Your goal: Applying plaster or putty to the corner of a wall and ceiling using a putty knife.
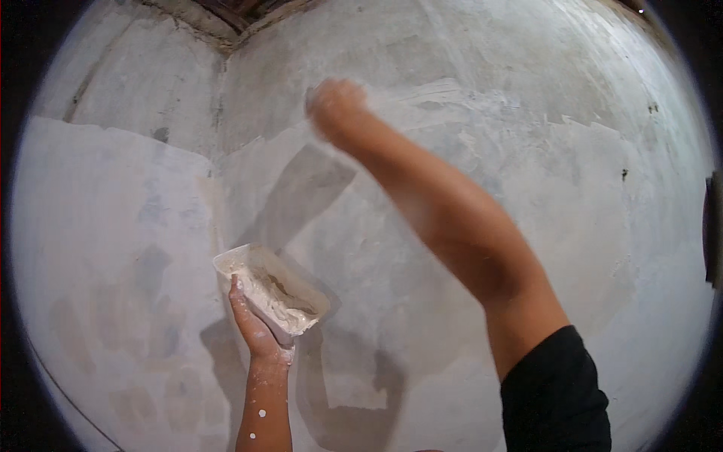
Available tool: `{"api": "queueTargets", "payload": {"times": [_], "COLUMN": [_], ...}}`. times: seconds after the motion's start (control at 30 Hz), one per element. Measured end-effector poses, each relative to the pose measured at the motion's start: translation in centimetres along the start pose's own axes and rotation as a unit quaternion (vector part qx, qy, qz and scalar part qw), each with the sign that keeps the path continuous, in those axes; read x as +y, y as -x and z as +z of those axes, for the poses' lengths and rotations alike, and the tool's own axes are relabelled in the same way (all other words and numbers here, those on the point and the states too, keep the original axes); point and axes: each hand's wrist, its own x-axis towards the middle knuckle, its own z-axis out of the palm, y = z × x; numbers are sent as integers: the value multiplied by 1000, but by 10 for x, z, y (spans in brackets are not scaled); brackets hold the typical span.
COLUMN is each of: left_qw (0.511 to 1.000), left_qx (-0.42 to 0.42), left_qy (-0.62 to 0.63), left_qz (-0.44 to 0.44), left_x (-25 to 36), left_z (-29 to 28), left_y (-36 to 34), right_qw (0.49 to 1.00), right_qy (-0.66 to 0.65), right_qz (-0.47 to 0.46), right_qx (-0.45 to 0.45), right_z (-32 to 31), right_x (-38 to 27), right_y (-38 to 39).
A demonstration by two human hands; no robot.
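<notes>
Left hand point(254, 328) holds a pale tub point(285, 275) out in front of the corner, left of center, tilted, open side up. White paste point(273, 301) inside, smeared on inner side and at near end. Left thumb pressed along tub's side, tip up by the rim; other fingers hidden under/behind tub, so their spread can't be told. White spots on wrist and forearm.

Right hand point(339, 109) raised high, arm across the view, motion-blurred. Can't tell if its fingers are spread or closed; a greyish sliver shows at the hand's left edge, too blurred to identify. Can't tell if it touches the wall point(444, 316) behind.

Wall: whitish coat below, rougher grey above, shadows of arms and tub across it. Black sleeve point(556, 395) cut off at bottom edge. Dark object point(712, 230) at right rim, mostly cut off, unclear.
</notes>
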Motion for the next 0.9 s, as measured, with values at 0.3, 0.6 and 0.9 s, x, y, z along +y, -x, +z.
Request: {"api": "queueTargets", "payload": {"times": [0.3, 0.6, 0.9], "left_qw": [992, 997, 998], "left_qx": [-37, -13, 43], "left_qy": [117, 77, 17], "left_qz": [-40, -13, 33], "left_x": [-4, -3, 1], "left_z": [-10, -18, -3], "left_y": [-6, -7, 1], "right_qw": [968, 973, 980], "right_qy": [164, 107, -117], "right_qz": [159, 170, 94], "right_qx": [-104, -113, -133], "right_z": [-82, -48, 33], "right_x": [102, 72, -37], "right_y": [34, 36, 36]}}
